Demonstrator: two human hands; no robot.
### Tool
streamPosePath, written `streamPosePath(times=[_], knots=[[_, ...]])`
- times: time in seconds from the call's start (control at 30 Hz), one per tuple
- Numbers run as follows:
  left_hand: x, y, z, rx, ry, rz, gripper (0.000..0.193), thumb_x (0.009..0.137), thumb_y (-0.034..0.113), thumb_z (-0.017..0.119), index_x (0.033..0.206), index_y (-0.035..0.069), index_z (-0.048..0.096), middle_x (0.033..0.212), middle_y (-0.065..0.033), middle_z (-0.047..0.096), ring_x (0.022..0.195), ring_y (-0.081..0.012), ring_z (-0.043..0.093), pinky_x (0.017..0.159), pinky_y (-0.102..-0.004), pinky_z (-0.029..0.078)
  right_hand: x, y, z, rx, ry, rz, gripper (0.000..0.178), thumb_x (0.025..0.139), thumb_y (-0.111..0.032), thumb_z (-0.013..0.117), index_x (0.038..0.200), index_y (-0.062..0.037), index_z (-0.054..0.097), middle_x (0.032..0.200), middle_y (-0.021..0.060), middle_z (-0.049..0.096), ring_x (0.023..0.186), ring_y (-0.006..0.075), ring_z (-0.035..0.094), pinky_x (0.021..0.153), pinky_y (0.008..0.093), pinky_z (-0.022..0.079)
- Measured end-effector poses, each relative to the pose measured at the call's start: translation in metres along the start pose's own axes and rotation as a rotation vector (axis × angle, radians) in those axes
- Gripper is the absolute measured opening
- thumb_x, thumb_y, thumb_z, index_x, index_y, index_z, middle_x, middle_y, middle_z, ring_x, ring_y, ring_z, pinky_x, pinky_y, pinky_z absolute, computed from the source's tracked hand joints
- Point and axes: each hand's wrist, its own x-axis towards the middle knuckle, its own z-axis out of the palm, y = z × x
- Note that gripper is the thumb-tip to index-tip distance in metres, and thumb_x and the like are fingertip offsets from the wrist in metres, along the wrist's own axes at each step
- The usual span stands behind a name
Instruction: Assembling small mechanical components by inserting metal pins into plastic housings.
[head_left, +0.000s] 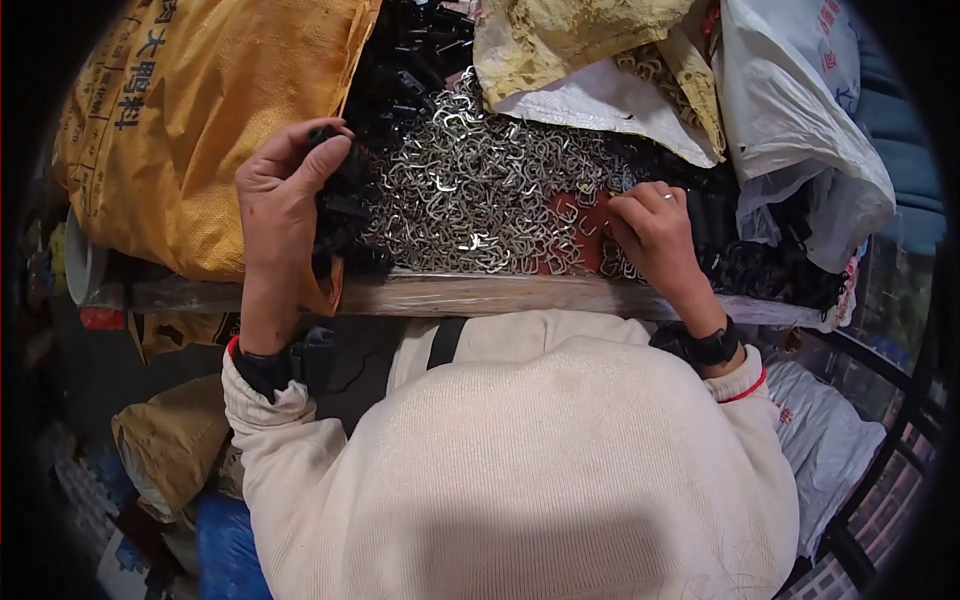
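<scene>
In the head view, we see the left hand (280,185) pinching a black piece (321,134) left of the silvery hook heap (460,190), and the right hand (655,235), fingertips drawn together, at its right edge, holding what, if anything, we cannot tell.
</scene>
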Motion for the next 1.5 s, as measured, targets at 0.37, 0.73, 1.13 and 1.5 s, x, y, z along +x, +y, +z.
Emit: streamPosePath(times=[0.37,0.73,1.13,1.5], knots=[[-0.024,0.006,0.026,0.026,0.125,0.328,0.014,0.077,0.007,0.059,0.087,-0.002,0.057,0.087,-0.0057,0.057,0.083,-0.0098,0.052,0.077,-0.0204,0.040,0.000,0.002,0.031,-0.231,-0.094,-0.038,0.009,0.067,-0.007,0.055,0.074,-0.0073,0.049,0.070,0.0063,0.044,0.069,0.0219,0.046,0.063,0.0321,0.033],[-0.019,0.025,0.030,-0.289,0.041,0.059,0.027,0.088,0.034,0.036,0.090,0.007,0.042,0.064,-0.0065,0.051,0.050,-0.0103,0.049,0.045,-0.0185,0.039,0.014,0.005,0.002,0.258,0.041,0.162,0.008,0.074,-0.003,0.050,0.080,-0.0033,0.045,0.070,0.0134,0.045,0.065,0.0285,0.049,0.058,0.0343,0.038],[-0.026,-0.013,0.106,-0.308,-0.463,-0.507,0.020,0.076,0.020,0.061,0.084,0.004,0.052,0.063,0.0021,0.049,0.054,-0.0053,0.044,0.048,-0.0178,0.036,0.026,-0.037,-0.006,0.934,-0.109,0.321,0.011,0.081,-0.006,0.050,0.090,-0.0012,0.045,0.070,0.0042,0.054,0.057,0.0052,0.049,0.049,0.0192,0.040],[-0.030,-0.031,0.112,-0.207,-0.576,-0.140,0.013,0.072,0.009,0.063,0.081,0.002,0.057,0.068,0.0025,0.055,0.062,-0.0040,0.049,0.057,-0.0180,0.041,0.033,-0.050,-0.006,1.194,-0.118,0.332,0.015,0.084,-0.004,0.045,0.099,-0.0015,0.040,0.071,0.0017,0.052,0.057,0.0041,0.045,0.049,0.0174,0.037]])
